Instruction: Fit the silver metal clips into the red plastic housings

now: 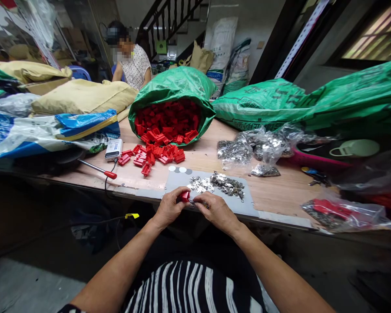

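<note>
Red piece pinched between left fingers, right fingers bent just beside, grip unclear.

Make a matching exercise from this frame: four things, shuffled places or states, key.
1. Loose metal pieces
2. White device
3. Middle green sack
4. Left hand

A. Holding a red plastic part
B. Mouth open, red pieces inside
C. Heaped on the grey mat
D. Beside loose red parts on the table

Pairs: 1-C, 2-D, 3-B, 4-A
</note>
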Demonstrator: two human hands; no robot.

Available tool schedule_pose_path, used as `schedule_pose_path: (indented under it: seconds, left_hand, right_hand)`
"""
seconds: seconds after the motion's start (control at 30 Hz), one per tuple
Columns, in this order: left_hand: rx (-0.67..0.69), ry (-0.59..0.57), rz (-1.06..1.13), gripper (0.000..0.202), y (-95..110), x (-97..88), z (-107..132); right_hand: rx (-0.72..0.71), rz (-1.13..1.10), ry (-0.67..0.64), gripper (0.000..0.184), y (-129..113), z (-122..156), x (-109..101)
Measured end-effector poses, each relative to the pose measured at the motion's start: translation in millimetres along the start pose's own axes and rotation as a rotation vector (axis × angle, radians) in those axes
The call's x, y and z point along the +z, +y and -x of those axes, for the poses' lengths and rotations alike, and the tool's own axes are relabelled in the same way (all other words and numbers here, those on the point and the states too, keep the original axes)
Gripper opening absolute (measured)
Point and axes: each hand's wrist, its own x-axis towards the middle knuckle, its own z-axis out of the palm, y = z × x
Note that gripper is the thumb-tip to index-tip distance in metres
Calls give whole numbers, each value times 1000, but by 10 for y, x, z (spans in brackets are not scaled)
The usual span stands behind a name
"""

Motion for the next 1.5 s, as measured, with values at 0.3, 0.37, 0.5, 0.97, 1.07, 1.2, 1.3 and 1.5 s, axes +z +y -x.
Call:
schedule_pose_path:
  seconds: [0.3, 0.37, 0.5, 0.97, 1.07, 1.2, 1.3, 1.5]
  left_hand:
    - [2, 2, -2, 35, -42, 12, -8]
    - [-3, 1, -3, 35, -43, 12, -8]
    - [-8, -5, -9, 34, -40, 13, -14]
    - [-19, 37, -5, 31, -75, 67, -1]
    - [-35, 54, 15, 30, -66, 71, 23]
    - [-78, 107, 59, 28, 11, 75, 75]
    - [-135, 172, 246, 31, 129, 93, 109]
    - [-461, 145, 1078, 26, 359, 105, 152]
  right_hand:
    - [16, 0, -31, 17, 34, -31, -5]
    - [19, -1, -33, 17, 42, -35, -8]
    - [36, 12, -35, 17, 40, -43, -13]
    - [161, 141, -58, 16, -161, -71, 45]
    - [137, 62, -52, 18, -108, -47, 25]
    - [56, -78, 18, 20, -63, 25, -17]
    - [65, -194, -23, 21, -80, 106, -64]
    - [54, -413, -174, 41, -202, 206, -143]
